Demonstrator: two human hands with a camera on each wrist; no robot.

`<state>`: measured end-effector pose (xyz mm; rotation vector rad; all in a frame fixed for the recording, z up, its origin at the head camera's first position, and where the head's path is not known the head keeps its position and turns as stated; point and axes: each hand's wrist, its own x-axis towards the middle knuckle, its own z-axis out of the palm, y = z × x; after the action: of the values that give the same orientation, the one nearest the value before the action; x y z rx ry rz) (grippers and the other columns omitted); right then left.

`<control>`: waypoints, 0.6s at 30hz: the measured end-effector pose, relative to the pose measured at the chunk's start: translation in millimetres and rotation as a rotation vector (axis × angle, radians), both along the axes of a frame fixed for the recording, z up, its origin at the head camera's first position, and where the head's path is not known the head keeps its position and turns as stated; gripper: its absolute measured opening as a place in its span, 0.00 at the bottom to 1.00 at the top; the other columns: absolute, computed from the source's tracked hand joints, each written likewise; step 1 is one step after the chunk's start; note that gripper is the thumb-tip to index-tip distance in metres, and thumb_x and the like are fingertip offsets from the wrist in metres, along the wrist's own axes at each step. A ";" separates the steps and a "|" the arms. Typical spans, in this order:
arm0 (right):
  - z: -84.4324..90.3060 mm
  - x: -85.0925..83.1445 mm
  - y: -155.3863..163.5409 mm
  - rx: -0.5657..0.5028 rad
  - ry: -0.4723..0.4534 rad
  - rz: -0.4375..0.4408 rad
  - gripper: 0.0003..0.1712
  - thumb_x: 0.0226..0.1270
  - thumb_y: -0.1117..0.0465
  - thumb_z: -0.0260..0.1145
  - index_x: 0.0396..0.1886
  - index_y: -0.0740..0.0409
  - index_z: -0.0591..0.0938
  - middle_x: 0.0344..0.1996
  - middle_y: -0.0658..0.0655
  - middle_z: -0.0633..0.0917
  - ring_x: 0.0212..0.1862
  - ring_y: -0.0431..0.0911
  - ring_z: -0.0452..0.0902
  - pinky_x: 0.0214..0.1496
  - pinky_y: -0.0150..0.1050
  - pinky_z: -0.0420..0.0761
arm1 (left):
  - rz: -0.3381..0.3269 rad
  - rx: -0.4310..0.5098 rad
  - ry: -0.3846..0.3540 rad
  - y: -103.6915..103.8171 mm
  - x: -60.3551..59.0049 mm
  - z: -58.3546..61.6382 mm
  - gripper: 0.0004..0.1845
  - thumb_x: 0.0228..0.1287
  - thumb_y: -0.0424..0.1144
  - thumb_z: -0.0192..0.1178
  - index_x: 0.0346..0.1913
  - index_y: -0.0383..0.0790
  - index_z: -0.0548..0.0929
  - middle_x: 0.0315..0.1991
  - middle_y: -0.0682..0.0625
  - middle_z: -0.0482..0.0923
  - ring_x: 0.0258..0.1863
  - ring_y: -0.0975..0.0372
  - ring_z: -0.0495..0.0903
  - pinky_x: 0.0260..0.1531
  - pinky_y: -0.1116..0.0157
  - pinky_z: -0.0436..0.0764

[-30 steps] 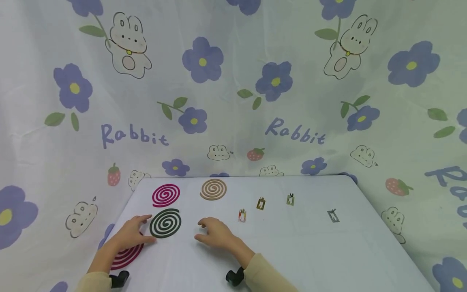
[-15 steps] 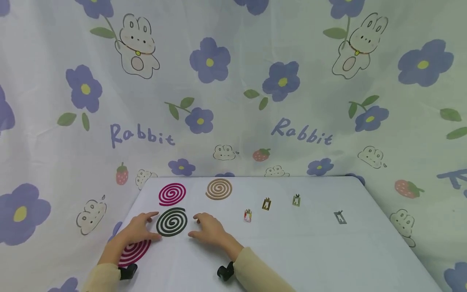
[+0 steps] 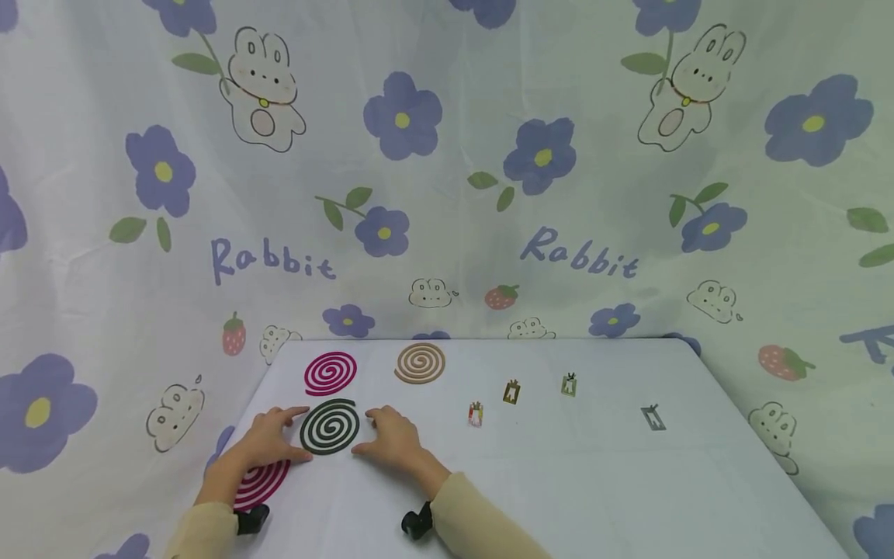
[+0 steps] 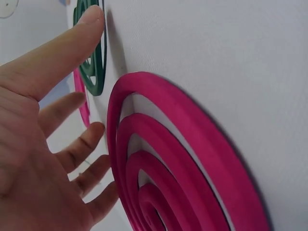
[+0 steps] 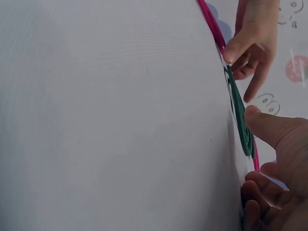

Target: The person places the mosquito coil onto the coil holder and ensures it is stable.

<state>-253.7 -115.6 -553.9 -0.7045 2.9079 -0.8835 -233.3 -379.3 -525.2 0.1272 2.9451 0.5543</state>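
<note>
A dark green mosquito coil (image 3: 330, 427) lies flat on the white tabletop between the two hands. At its left edge, my left hand (image 3: 268, 439) has thumb and index finger spread apart; in the left wrist view the thumb (image 4: 62, 57) overlaps the green coil and the other fingers are loosely bent. My right hand (image 3: 393, 441) faces it from the right, index fingertip and thumb tip right at the rim. A crimson coil (image 3: 261, 485) lies partly hidden under the left hand and wrist. Behind the green one is a magenta coil (image 3: 330, 373).
A tan coil (image 3: 420, 363) lies near the back edge. Several small flat metal coil stands with cut-outs are spread to the right, among them a patterned one (image 3: 476, 414), a bronze one (image 3: 512, 391) and a grey one (image 3: 653, 418). A printed curtain (image 3: 447, 194) hangs behind the table.
My right hand has moved left, up to the green coil's right edge. The left hand stays at its left edge. The head view has turned slightly left.
</note>
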 end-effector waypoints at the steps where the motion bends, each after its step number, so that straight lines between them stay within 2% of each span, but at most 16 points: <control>1: -0.8 0.4 -1.2 0.001 0.003 -0.009 0.38 0.47 0.38 0.76 0.57 0.50 0.81 0.34 0.42 0.78 0.35 0.36 0.74 0.37 0.34 0.76 | -0.002 -0.009 0.000 0.2 -1.3 -1.4 0.52 0.34 0.59 0.79 0.66 0.39 0.72 0.46 0.38 0.75 0.47 0.42 0.69 0.43 0.40 0.72; 6: -7.4 0.3 -9.8 0.054 0.031 -0.005 0.39 0.47 0.35 0.76 0.57 0.49 0.80 0.36 0.43 0.78 0.35 0.36 0.75 0.37 0.32 0.77 | 0.011 -0.046 -0.014 1.4 -1.8 -3.5 0.53 0.32 0.60 0.79 0.65 0.41 0.73 0.45 0.40 0.74 0.47 0.42 0.69 0.41 0.39 0.73; 13: -9.4 -6.4 -19.4 0.121 0.065 0.004 0.44 0.44 0.31 0.75 0.59 0.49 0.79 0.45 0.45 0.80 0.43 0.39 0.78 0.42 0.34 0.79 | 0.019 -0.047 -0.004 4.6 -1.2 0.5 0.52 0.32 0.60 0.79 0.65 0.40 0.73 0.44 0.40 0.74 0.46 0.42 0.69 0.40 0.39 0.73; 18: -10.7 -12.2 -23.2 0.158 0.070 0.009 0.45 0.42 0.29 0.75 0.58 0.48 0.79 0.43 0.44 0.79 0.42 0.39 0.78 0.40 0.35 0.79 | 0.024 -0.049 -0.003 5.6 -3.0 0.9 0.52 0.32 0.61 0.79 0.64 0.41 0.74 0.44 0.40 0.73 0.46 0.43 0.68 0.39 0.40 0.73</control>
<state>-266.0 -138.8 -564.6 -0.7503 2.9905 -0.6305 -236.3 -373.7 -524.3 0.0856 2.9586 0.4847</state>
